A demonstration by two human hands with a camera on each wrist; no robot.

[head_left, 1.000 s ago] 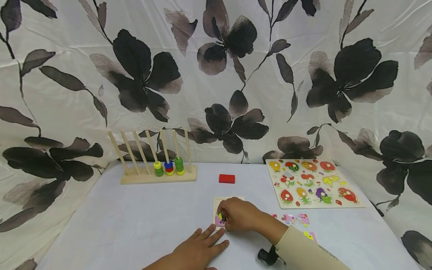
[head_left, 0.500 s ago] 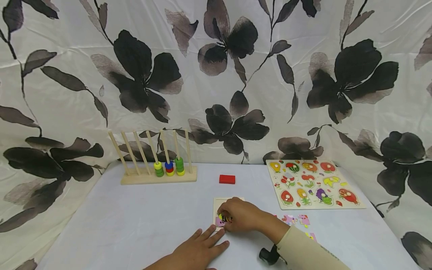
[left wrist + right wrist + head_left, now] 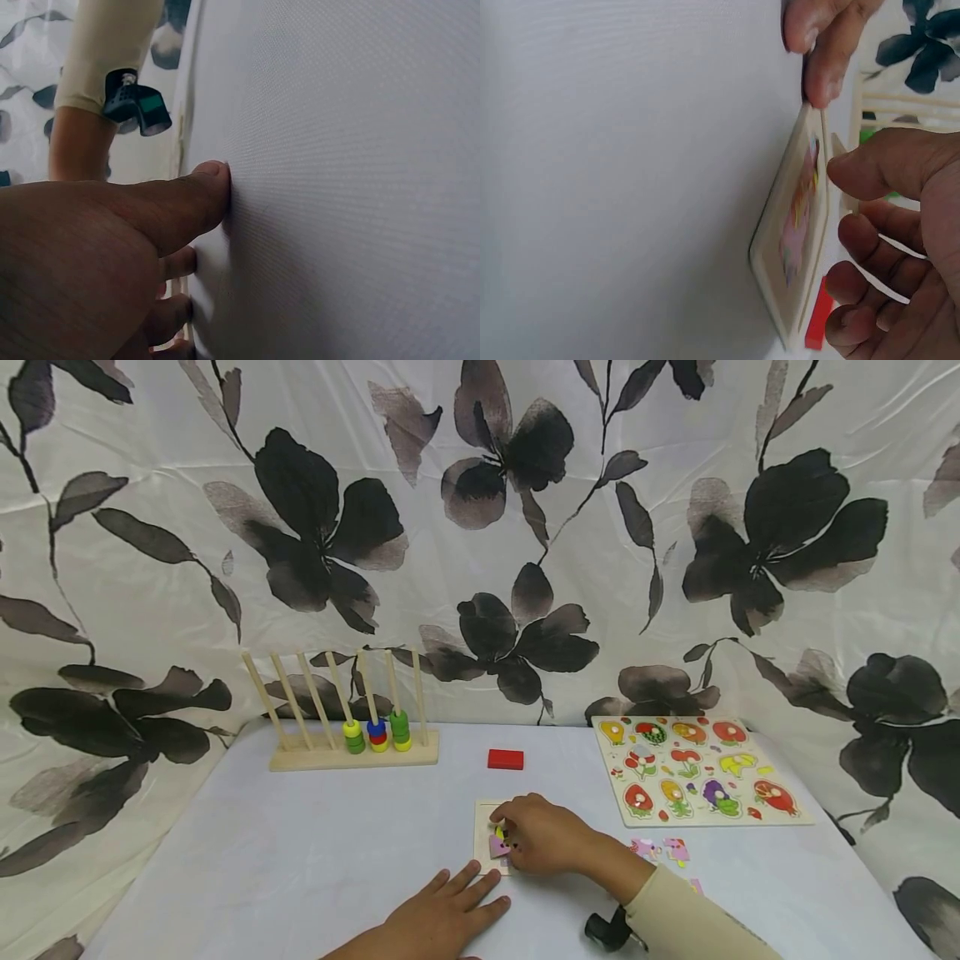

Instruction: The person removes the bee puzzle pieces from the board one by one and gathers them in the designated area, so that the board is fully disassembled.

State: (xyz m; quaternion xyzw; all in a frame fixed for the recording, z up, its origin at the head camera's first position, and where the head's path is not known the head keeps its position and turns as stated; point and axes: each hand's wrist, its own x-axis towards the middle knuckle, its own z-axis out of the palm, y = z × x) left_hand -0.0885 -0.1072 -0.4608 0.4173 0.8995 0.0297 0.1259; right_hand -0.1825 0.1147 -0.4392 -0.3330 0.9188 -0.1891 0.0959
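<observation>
My right hand (image 3: 553,837) is over a small square wooden puzzle board (image 3: 482,815), pinching a pink, yellow and black puzzle piece (image 3: 498,847). In the right wrist view the thin wooden edge of that puzzle piece (image 3: 841,147) shows between thumb and index finger, raised off the puzzle board (image 3: 768,262); the other fingers curl loosely. A printed pink and yellow picture lies in the board's recess. My left hand (image 3: 447,913) rests on the white table, fingers spread, with its fingertips (image 3: 823,90) at the board's near edge. Part of the board is hidden behind my right hand.
Several loose pink puzzle pieces (image 3: 677,850) lie right of the board, partly behind the right forearm. A fruit puzzle board (image 3: 615,793) stands back right. Behind are a red block (image 3: 506,760) and a wooden peg stand (image 3: 315,763) with coloured rings.
My right hand has shifted slightly right, and the puzzle piece it pinches has lifted and tilted from the board. My left hand has stayed in place.
</observation>
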